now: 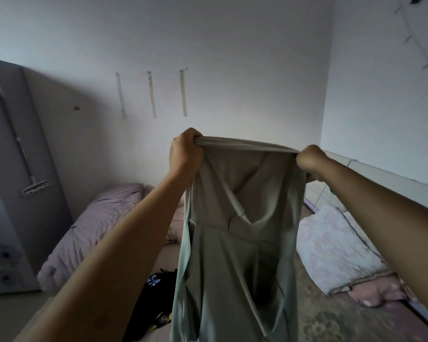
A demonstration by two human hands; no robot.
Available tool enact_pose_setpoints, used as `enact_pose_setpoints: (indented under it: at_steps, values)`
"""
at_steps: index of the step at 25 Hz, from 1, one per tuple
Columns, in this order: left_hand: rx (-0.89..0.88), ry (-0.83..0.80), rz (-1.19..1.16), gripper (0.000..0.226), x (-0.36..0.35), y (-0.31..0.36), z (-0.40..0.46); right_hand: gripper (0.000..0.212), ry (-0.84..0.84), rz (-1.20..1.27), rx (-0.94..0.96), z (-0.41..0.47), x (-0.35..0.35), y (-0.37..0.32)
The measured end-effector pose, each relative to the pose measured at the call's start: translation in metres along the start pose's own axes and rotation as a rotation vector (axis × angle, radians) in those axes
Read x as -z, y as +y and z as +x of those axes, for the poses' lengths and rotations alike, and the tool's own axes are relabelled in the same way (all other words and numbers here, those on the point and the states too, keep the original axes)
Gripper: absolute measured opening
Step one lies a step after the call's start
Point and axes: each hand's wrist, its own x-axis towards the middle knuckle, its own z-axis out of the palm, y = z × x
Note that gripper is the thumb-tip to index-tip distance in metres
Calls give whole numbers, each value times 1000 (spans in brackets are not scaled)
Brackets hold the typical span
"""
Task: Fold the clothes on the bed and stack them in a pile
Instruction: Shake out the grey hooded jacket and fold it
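Garment: a pale grey-green garment [235, 233] hangs full length in the air above the bed [316, 314], its top hem stretched flat between both hands.
Left hand: the left hand [185, 151] is clenched round the garment's upper left corner, fingers curled over the bunched hem.
Right hand: the right hand [310, 161] grips the garment's upper right corner, knuckles up, fabric gathered inside the fist.
Bed: it lies below the garment, its patterned cover showing to the garment's lower right.
Black clothing: a black item with pale print [151, 302] lies on the bed, just left of the garment's lower edge and partly behind it.
Pink duvet: a rumpled pink duvet [89, 225] is heaped well to the garment's left.
White blanket: a folded white blanket [331, 250] lies to the garment's right, near the wall.
Wall marks: three tape strips [152, 95] sit on the wall above the garment.
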Motion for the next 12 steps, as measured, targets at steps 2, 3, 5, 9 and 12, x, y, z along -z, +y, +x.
enact_pose_setpoints:
  at_steps: [2, 3, 5, 9, 12]
  values:
    - [5, -35, 58, 38, 4, -4, 6, 20, 22, 1, 57, 0, 8, -12]
    - [10, -67, 93, 38, 6, -6, 10, 18, 83, -80, 124, 0, 13, -18]
    - [36, -123, 129, 35, 11, -11, 17, 19, 244, -356, 251, -2, 20, -25]
    - [29, -128, 199, 29, 19, -22, 22, 18, 265, -523, 281, -2, 31, -14]
    - [-61, -176, 269, 26, 20, -25, 19, 15, 156, -298, 199, -6, 39, -3]
